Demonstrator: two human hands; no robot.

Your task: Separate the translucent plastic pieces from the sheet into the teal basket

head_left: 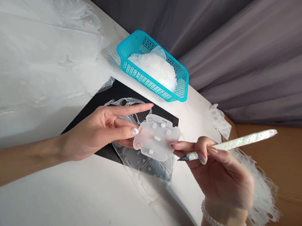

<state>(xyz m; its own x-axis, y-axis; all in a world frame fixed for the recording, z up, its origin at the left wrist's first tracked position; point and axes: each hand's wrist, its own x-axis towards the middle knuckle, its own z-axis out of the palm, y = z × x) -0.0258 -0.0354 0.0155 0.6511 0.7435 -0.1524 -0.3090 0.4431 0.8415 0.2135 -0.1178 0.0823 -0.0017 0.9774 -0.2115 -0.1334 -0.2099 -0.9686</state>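
A translucent, frosted plastic piece (157,137) with slots and small raised spots is held up over a black mat (84,119). My left hand (101,131) pinches its left edge between thumb and fingers, the index finger stretched out above it. My right hand (218,165) grips a craft knife with a pearly white handle (247,139), its dark tip pointing left and down. A fingertip of that hand touches the right edge of the plastic piece. Beneath lie a clear plastic bag (132,103) and more grey-looking translucent pieces (144,163), partly hidden by my hands.
A turquoise basket (146,81) with a white heap inside stands behind the mat. Large plastic bags (38,47) fill the left. Thin plastic scraps (220,119) lie at the right, with a bigger pile (264,196) by a brown cardboard box (292,170). Grey curtain (258,49) hangs behind.
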